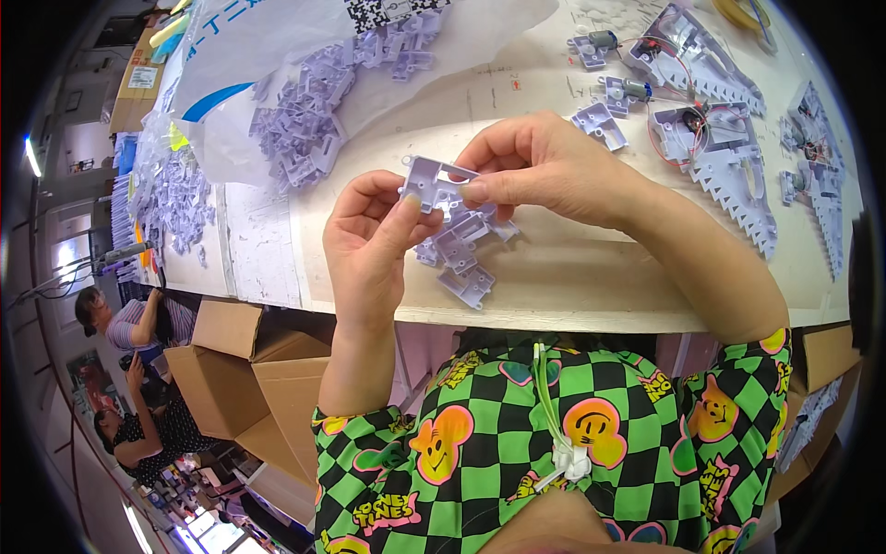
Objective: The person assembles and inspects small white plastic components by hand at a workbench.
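Between my two hands is a small pale lavender plastic housing point(426, 177), raised above the table. The fingers and thumb of my left hand point(374, 217) pinch its lower left side. My right hand point(531, 171) grips its right end between thumb and forefinger; the fingertips behind it are partly hidden. Just below my hands lies a small heap of similar plastic housings point(459, 247) on the table. To the right of my right hand sits a single open housing point(600, 125).
A large pile of housings point(305, 120) rests on a plastic bag point(489, 37) at the back left. Saw-toothed plastic shells point(729, 175) with wires and small motors point(635, 90) lie at the right. Open cardboard boxes point(221, 388) stand left of the table point(554, 300). Two people point(138, 323) sit farther left.
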The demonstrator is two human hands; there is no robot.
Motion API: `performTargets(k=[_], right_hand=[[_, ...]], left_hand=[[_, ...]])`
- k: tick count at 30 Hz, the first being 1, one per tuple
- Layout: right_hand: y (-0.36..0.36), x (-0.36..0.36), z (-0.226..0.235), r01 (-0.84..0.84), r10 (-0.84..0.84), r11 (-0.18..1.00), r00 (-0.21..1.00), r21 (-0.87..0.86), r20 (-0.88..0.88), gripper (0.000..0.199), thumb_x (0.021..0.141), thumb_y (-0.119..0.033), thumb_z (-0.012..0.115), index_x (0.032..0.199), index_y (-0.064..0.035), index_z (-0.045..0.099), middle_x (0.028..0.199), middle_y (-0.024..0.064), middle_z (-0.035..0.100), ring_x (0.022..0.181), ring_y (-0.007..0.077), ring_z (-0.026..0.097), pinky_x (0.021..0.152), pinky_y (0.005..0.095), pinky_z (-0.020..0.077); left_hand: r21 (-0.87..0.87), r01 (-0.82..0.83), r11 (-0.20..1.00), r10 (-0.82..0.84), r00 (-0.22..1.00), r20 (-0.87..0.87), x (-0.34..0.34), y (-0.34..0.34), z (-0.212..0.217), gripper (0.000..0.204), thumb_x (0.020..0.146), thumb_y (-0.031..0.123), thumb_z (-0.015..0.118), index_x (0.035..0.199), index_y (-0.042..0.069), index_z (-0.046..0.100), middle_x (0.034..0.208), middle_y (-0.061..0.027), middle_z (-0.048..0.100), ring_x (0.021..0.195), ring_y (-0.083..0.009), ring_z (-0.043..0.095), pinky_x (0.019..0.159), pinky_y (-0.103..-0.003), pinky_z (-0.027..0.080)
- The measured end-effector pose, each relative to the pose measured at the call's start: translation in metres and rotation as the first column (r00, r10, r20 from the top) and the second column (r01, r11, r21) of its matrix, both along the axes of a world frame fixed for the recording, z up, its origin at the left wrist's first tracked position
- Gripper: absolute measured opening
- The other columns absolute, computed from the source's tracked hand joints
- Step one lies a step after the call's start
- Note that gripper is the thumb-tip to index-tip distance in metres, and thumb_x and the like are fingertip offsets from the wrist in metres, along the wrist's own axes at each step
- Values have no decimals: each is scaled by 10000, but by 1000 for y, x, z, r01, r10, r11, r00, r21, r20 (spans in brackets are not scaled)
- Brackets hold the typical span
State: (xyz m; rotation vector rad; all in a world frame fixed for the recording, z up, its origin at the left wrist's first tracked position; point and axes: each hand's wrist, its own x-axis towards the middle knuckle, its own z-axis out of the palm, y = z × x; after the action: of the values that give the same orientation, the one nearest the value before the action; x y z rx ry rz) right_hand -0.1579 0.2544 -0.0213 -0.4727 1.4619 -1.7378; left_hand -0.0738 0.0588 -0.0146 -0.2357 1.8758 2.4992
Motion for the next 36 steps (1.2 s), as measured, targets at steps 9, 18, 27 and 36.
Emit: performTargets(k=[9, 18, 27, 36], right_hand=[[3, -1, -7, -8, 89, 972, 937, 236, -337, 286, 783, -205, 626, 971, 10, 641, 792, 100, 645, 715, 173, 600, 679, 284, 481], [5, 0, -23, 242, -35, 943, 753, 227, -657, 289, 801, -243, 625, 984, -20, 634, 976, 151, 612, 917, 285, 596, 793, 355, 470], [1, -12, -32, 311, -100, 931, 721, 192, -686, 226, 819, -189, 601, 960, -16, 635, 923, 152, 612, 862, 311, 598, 773, 374, 471], [0, -12, -24, 378, -355, 925, 896, 41, -265, 298, 844, -247, 636, 1000, 7, 625, 881, 58, 637, 715, 106, 551, 645, 253, 453]], left_hand=[[-696, 176, 696, -216, 976, 31, -5, -12, 10, 321, 776, 24, 652, 1095, 48, 624, 829, -17, 543, 662, -73, 441, 616, -195, 399], [-958, 7, 288, -138, 990, -34, -87, -29, -9, 316, 818, 171, 649, 1106, 43, 626, 883, -47, 569, 661, -102, 498, 595, -240, 410], [-990, -140, 19, -109, 984, -141, -126, -24, -42, 393, 811, 312, 645, 1091, 37, 615, 927, -99, 600, 816, -270, 576, 714, -344, 452], [-910, -382, 161, -393, 821, -414, -58, -2, -4, 295, 701, 122, 760, 951, 35, 631, 795, -62, 587, 718, -187, 553, 617, -288, 428]])
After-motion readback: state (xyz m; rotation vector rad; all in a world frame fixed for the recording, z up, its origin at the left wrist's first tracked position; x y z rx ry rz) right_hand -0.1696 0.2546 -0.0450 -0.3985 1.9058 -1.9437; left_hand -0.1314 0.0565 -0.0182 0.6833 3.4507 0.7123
